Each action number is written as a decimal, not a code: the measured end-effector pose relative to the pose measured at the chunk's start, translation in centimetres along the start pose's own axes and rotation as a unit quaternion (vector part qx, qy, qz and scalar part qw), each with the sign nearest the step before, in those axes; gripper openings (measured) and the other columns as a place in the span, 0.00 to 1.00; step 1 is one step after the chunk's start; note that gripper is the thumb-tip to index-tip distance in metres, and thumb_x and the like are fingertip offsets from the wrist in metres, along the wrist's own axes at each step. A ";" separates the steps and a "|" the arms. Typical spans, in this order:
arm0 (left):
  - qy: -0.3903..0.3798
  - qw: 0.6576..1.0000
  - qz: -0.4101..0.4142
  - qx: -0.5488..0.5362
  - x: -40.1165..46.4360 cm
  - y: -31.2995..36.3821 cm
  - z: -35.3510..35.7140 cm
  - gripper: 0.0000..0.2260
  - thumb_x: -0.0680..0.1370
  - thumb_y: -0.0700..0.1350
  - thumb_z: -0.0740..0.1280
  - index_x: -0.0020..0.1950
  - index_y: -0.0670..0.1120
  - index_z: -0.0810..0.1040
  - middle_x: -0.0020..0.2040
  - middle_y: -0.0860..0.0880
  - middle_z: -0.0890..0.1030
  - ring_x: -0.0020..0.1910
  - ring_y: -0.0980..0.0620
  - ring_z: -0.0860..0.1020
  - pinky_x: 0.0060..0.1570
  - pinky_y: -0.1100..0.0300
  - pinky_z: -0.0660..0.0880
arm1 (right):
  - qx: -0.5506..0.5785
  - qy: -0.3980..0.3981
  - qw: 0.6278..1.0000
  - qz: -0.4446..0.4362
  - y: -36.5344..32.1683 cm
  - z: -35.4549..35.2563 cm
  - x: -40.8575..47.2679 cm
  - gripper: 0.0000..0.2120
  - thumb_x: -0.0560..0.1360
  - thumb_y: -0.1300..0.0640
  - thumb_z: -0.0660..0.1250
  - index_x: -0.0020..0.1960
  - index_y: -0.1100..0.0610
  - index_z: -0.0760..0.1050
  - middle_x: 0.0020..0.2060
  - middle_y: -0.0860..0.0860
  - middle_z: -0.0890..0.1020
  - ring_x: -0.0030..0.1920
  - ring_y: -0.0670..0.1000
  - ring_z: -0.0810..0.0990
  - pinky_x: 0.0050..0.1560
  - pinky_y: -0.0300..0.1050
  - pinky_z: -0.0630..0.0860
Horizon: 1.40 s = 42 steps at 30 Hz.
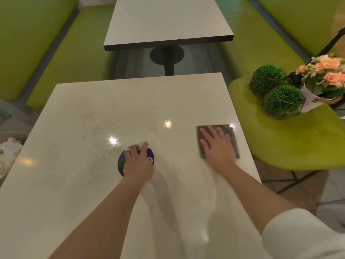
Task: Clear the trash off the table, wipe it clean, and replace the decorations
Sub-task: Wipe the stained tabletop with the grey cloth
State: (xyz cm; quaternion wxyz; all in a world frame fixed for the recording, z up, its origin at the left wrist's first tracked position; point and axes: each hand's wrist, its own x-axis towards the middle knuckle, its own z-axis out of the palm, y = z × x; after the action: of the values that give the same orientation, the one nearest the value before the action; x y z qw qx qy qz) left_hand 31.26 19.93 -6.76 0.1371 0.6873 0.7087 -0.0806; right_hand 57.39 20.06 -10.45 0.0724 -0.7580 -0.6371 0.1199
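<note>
While glossy cream worktop point(93, 118) reflects lights: right grip point(217, 146) flat, fingers straight, pressing grey cloth point(230, 134) at three o'clock; left grip point(139, 162) pinching white scrap point(135, 146) over purple sticker point(121, 163); decorations point(283, 90) on green chair point(298, 143).

Two pale square-topped tables: the near one point(78, 113) and the far one point(168, 21). One brown square cloth point(232, 131) lies at the near table's right, one round purple sticker point(121, 163) at its middle. On one lime-green plastic chair point(298, 146) at the right stand two green spiky ball plants point(267, 79) point(282, 100) and one white pot of peach flowers point(324, 71). Two hands, left point(139, 163) and right point(217, 146).
</note>
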 end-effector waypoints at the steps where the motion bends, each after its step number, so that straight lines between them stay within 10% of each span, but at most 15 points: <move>1: -0.001 1.000 0.006 0.012 0.0 -0.1 0.2 0.27 0.82 0.46 0.55 0.79 0.49 0.48 0.73 0.39 0.55 0.69 0.38 0.57 0.70 0.50 0.55 | 0.000 0.002 1.000 0.024 1.8 -0.5 0.0 0.23 0.83 0.44 0.48 0.78 0.41 0.55 0.78 0.44 0.54 0.78 0.51 0.49 0.76 0.52 0.45; 5: 0.013 0.997 0.033 0.067 0.2 -0.5 0.6 0.27 0.80 0.51 0.43 0.79 0.47 0.51 0.75 0.40 0.56 0.70 0.39 0.57 0.69 0.49 0.53 | 0.003 0.006 0.997 0.083 3.6 -1.0 0.0 0.23 0.83 0.45 0.48 0.78 0.42 0.54 0.79 0.46 0.54 0.78 0.52 0.49 0.77 0.54 0.45; 18: 0.019 0.989 0.090 -0.117 0.2 -3.2 0.9 0.23 0.83 0.43 0.54 0.78 0.51 0.58 0.75 0.46 0.57 0.72 0.42 0.57 0.70 0.53 0.58 | 0.060 -0.053 0.994 -0.079 -15.0 4.1 -5.2 0.22 0.83 0.45 0.48 0.77 0.39 0.57 0.78 0.44 0.54 0.79 0.51 0.45 0.77 0.51 0.38; 32: 0.119 0.983 0.099 -0.098 -4.9 -4.8 2.4 0.15 0.79 0.42 0.64 0.66 0.45 0.76 0.67 0.42 0.72 0.65 0.40 0.69 0.58 0.47 0.70 | -0.006 -0.006 0.990 0.142 3.3 -0.5 -8.7 0.23 0.83 0.45 0.49 0.78 0.42 0.55 0.79 0.46 0.54 0.78 0.54 0.50 0.76 0.56 0.46; 42: 0.078 0.985 0.112 -0.104 -7.1 -5.6 3.8 0.21 0.82 0.45 0.58 0.75 0.46 0.66 0.74 0.45 0.66 0.73 0.45 0.63 0.70 0.52 0.63 | 0.043 -0.039 0.998 0.016 -13.9 4.2 -13.8 0.30 0.77 0.41 0.35 0.77 0.41 0.55 0.79 0.45 0.53 0.79 0.52 0.46 0.75 0.51 0.36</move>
State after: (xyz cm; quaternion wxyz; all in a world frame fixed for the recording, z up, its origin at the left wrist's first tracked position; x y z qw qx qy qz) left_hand 26.12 11.81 -8.67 0.1607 0.7481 0.6407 0.0634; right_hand 40.82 8.80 -9.55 0.0781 -0.7590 -0.6215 0.1776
